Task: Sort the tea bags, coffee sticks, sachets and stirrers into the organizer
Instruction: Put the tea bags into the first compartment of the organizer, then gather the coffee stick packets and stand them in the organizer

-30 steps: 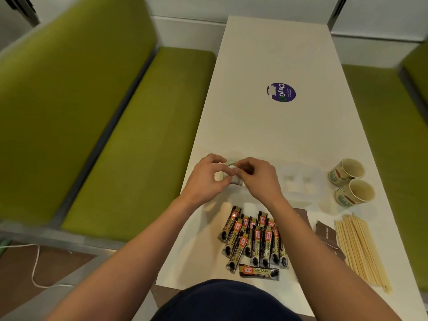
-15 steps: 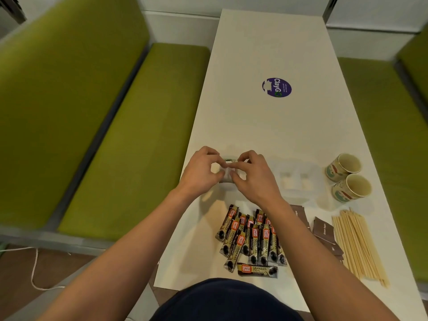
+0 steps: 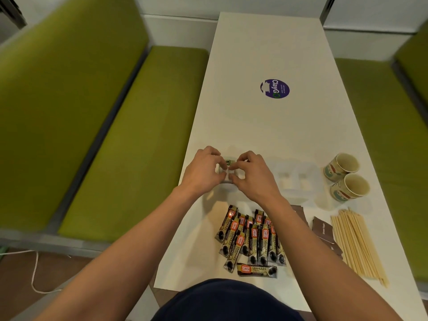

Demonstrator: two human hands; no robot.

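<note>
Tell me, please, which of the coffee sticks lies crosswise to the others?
The lone coffee stick at the near end of the group lies sideways; the other coffee sticks point away, side by side.

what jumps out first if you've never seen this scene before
Both hands meet mid-table: the left hand and right hand pinch small white packets over the left end of the clear organizer. Just nearer the person lies a dark fan of coffee sticks, with a bundle of wooden stirrers to its right. Farther up the white table, a round purple sticker stands out.
</note>
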